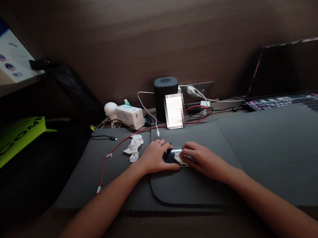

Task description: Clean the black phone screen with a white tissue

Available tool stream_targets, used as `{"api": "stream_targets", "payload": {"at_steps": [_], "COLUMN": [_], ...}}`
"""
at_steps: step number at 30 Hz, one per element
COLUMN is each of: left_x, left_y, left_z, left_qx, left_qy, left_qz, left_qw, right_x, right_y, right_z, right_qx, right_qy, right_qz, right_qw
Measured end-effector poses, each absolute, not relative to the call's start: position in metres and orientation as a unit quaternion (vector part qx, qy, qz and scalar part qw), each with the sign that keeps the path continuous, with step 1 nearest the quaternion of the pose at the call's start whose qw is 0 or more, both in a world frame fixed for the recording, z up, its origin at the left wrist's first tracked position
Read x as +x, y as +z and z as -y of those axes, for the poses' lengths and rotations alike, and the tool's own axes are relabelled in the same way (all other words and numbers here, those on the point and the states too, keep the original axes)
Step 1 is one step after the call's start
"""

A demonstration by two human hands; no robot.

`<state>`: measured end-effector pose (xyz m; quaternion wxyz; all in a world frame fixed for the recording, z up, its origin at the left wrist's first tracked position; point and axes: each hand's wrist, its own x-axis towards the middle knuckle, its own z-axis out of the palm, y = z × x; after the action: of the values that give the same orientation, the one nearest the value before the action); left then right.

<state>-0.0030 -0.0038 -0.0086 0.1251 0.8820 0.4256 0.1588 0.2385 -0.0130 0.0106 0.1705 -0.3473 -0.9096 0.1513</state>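
A dark, glossy smartphone (170,157) lies flat on a grey folding mat (180,189). My left hand (155,157) grips its left end, the thumb along the near edge and the fingers at the far edge. My right hand (201,158) pinches a crumpled white tissue (178,158) and presses it on the phone's surface. The phone's right end is hidden under that hand. Left of my left hand, a second crumpled tissue (135,147) rests on the mat.
Behind the mat stand a dark speaker (160,99), a white tissue pack (130,117) and a blurred-out white card (174,111). A red cable (103,170) crosses the mat's left side; a white cable (147,108) hangs near the speaker. An opened laptop (297,72) sits at right.
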Motion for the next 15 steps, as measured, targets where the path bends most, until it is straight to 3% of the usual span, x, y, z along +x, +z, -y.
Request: {"api": "stream_targets", "payload": {"at_steps": [15], "left_x": [-0.0031], "left_y": [-0.0101], "left_z": [0.0031], "left_qx": [0.883], "left_qy": [0.16], "left_qz": [-0.423], "left_qw": [0.124], "right_x": [0.2357], "right_y": [0.0113], "right_z": [0.0172], "right_qx": [-0.394], "right_qy": [0.111], "right_qz": [0.896], "right_qw": [0.173]}}
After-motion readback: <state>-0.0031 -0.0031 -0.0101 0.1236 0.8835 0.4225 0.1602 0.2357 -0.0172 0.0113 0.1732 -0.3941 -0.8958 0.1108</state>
